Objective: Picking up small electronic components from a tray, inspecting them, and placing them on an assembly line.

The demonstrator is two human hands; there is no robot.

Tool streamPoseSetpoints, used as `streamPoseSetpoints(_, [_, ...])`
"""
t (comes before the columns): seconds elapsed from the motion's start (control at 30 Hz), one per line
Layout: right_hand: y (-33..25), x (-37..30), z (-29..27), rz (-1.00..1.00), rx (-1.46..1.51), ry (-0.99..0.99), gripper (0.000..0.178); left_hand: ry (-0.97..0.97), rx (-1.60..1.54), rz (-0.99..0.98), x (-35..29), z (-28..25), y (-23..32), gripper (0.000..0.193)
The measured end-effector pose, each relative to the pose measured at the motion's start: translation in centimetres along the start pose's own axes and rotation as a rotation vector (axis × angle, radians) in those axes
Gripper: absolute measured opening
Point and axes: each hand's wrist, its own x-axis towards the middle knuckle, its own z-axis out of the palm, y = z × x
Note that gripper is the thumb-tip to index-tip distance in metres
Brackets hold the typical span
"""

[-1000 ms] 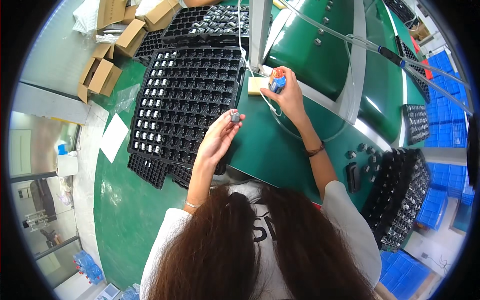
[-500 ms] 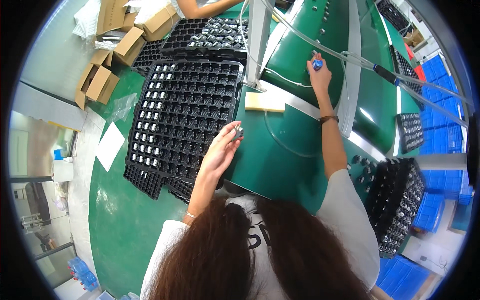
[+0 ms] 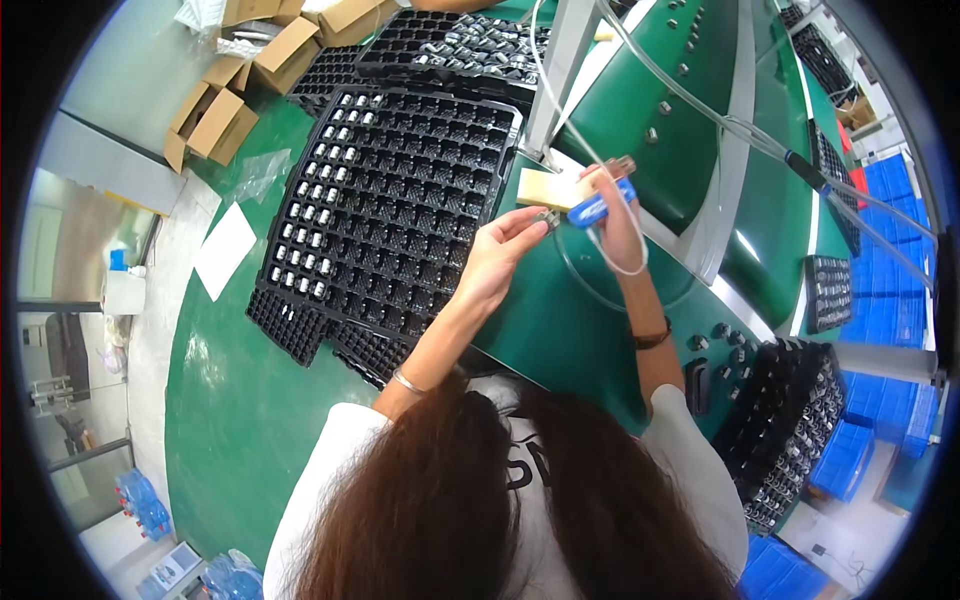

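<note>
My left hand (image 3: 492, 258) pinches a small silver metal part (image 3: 547, 219) between thumb and fingertips, over the right edge of a large black compartment tray (image 3: 425, 215). Close by, my right hand (image 3: 621, 230) is wrapped round a blue air blow gun (image 3: 588, 210), its front end pointing at the part. A thin pale hose (image 3: 640, 262) loops past my right wrist. Behind both hands lies a pale yellow block (image 3: 543, 188). White-and-silver parts (image 3: 318, 193) fill several columns at the tray's left side.
A metal post (image 3: 562, 85) rises beyond the tray, beside a green conveyor (image 3: 690, 150) carrying small parts. Another filled black tray (image 3: 470, 50) stands behind. Stacked trays of parts (image 3: 790, 430) are at right, cardboard boxes (image 3: 222, 128) at far left.
My right hand has come back from over the conveyor to beside my left hand, bringing the blue air blow gun. My left hand has moved right and up with the metal part. The view has shifted.
</note>
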Motion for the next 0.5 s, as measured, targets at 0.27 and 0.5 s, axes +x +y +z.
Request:
streamPoseSetpoints(0.27, [0.8,-3.2,1.7,-0.044,-0.094,-0.172,0.020,-0.002,0.067,0.058,-0.6,-0.6,-0.5,0.031])
streamPoseSetpoints(0.5, [1.5,-3.8,1.8,-0.035,-0.105,-0.193,0.021,0.047,-0.002,-0.014,-1.3,-1.0,-0.6,0.033])
